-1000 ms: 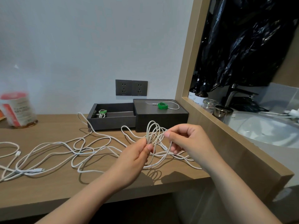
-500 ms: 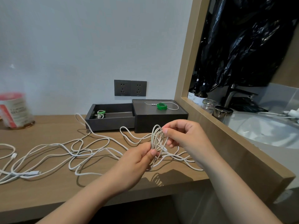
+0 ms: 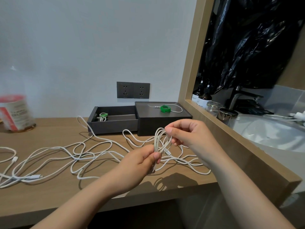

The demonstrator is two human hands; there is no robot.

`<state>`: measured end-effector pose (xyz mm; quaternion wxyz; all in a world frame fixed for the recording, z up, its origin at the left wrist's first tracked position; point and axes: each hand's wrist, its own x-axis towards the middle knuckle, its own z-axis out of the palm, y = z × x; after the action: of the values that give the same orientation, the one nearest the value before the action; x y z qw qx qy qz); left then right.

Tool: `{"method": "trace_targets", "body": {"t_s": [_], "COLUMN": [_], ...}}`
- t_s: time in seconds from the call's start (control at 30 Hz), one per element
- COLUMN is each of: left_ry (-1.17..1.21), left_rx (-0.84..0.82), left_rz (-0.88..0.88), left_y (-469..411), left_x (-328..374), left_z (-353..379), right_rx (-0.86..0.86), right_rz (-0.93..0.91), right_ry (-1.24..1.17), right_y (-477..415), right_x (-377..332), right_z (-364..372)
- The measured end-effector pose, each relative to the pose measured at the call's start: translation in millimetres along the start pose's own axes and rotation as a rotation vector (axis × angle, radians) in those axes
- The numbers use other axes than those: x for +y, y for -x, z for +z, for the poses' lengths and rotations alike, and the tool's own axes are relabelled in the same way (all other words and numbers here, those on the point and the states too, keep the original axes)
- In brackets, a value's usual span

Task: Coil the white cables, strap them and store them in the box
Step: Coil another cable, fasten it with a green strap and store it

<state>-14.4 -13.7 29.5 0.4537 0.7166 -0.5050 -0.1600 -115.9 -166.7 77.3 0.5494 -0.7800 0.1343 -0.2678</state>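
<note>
White cable (image 3: 158, 141): we hold part of it as loops in the middle of the frame, just above the wooden table (image 3: 49, 197). The rest lies in messy bends to the left and under our hands.
Left hand (image 3: 142, 160): our thumb and fingers curl in and pinch the bottom of the loops.
Right hand (image 3: 186, 134): our thumb and first finger pinch the top of the loops, and the other fingers are curled.
What changed: a second ago the loops were wide and floppy. Now our right hand is higher and the loops are pulled into a thin, tall bunch.
What it means: we think the coil is getting neat, but a lot of this cable is not wound up yet.
Green strap (image 3: 165, 109): it lies on top of the dark box (image 3: 113, 125), above our hands, not used yet.
Dark box: it sits at the back of the table with its drawer open. One small tied cable (image 3: 102, 116) is already inside.
Other cables (image 3: 24, 176): more white ones wait at the left edge.
</note>
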Motion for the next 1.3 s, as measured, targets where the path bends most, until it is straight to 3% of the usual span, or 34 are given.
{"method": "trace_targets", "body": {"t_s": [0.27,0.37,0.57,0.77,1.03,1.3], "left_ry": [0.81,0.963,1.094,1.125,1.039,1.086], "left_rx": [0.153,0.19,0.209,0.215,0.244,0.241], "left_rz": [-0.233,-0.245,-0.209,-0.198,-0.238,-0.241], "left_y": [-13,-15,-17,-18,-14,-16], "left_x": [0,4,9,12,8,3], "left_z": [-16,-24,-33,-33,-35,-28], "right_rx": [0.038,0.018,-0.107,-0.234,-0.181,-0.147], "right_rz": [0.005,0.065,0.254,0.359,0.366,0.325], "right_ry": [0.019,0.023,0.004,-0.199,-0.397,-0.214], "right_y": [14,21,27,30,32,33], "right_x": [8,21,39,41,43,39], "right_z": [-5,-3,7,26,24,16]}}
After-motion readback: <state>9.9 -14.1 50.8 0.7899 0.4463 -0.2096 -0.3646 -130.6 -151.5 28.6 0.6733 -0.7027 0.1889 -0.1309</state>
